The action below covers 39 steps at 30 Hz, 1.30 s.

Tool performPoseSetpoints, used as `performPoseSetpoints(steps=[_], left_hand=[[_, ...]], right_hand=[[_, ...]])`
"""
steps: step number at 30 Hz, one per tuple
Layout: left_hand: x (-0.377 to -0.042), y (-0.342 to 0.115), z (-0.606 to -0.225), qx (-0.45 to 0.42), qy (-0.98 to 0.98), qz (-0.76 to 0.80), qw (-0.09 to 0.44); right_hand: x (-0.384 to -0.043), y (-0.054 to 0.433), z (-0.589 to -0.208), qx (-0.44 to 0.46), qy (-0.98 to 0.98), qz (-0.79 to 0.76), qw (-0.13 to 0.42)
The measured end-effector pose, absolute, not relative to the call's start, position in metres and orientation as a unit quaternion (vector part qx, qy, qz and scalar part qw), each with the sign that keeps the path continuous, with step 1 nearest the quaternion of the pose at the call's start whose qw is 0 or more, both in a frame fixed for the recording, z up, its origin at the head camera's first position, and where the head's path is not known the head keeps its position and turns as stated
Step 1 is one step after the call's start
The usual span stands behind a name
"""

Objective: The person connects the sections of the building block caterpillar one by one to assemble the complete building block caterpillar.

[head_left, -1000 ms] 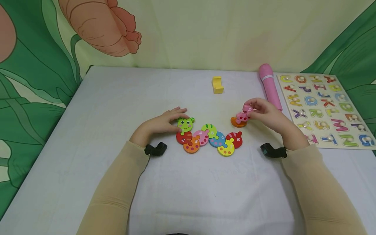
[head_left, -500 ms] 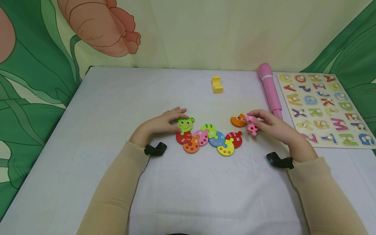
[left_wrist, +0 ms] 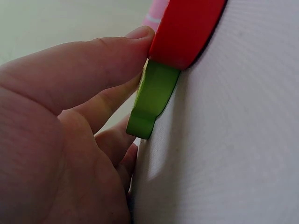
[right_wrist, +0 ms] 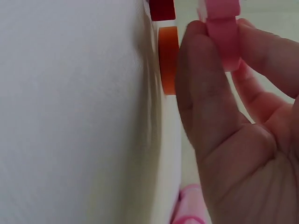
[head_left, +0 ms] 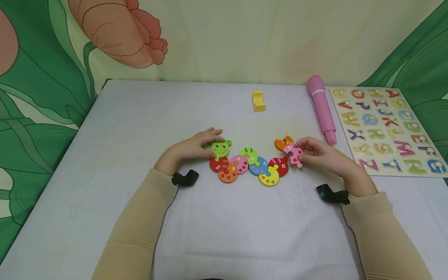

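A caterpillar puzzle of joined coloured pieces lies mid-table, with a green smiling head (head_left: 220, 148) at its left end and a red piece numbered 8 (head_left: 282, 167) at its right end. My left hand (head_left: 192, 147) rests beside the head, fingers fairly straight; in the left wrist view its thumb touches the red piece (left_wrist: 184, 32) next to the green one (left_wrist: 154, 95). My right hand (head_left: 323, 157) pinches a pink spotted puzzle piece (head_left: 293, 154) between thumb and fingers, close to the red piece's right. Just behind it lies a loose orange piece (head_left: 281, 144), partly covered.
Farther back stands a yellow block-like piece (head_left: 258, 102). On the right are a pink microphone-shaped object (head_left: 322, 109) and an alphabet peg board (head_left: 388, 132). A white cloth covers the table (head_left: 224, 225), and a printed curtain (head_left: 245, 42) hangs behind.
My right hand has moved the pink piece off the orange one, towards me, then left to the red piece, turning it along the way. My left hand stays put.
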<state>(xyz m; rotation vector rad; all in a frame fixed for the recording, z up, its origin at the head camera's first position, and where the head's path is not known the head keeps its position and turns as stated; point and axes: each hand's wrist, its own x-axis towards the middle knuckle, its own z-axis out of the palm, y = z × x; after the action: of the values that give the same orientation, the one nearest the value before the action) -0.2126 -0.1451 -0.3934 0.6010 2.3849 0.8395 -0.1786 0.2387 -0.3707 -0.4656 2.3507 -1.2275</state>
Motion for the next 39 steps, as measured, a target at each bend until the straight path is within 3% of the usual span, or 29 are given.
performPoseSetpoints(steps=[12,39], left_hand=[[-0.213,-0.1456,-0.3932,0.223,0.885,0.309,0.267],[-0.2126,-0.145,-0.3935,0.22,0.881,0.319,0.27]], right_hand=[[-0.18,0.2356,-0.3761,-0.182,0.848,-0.428,0.255],[-0.1774,0.23,-0.3792,-0.176,0.842,-0.445,0.248]])
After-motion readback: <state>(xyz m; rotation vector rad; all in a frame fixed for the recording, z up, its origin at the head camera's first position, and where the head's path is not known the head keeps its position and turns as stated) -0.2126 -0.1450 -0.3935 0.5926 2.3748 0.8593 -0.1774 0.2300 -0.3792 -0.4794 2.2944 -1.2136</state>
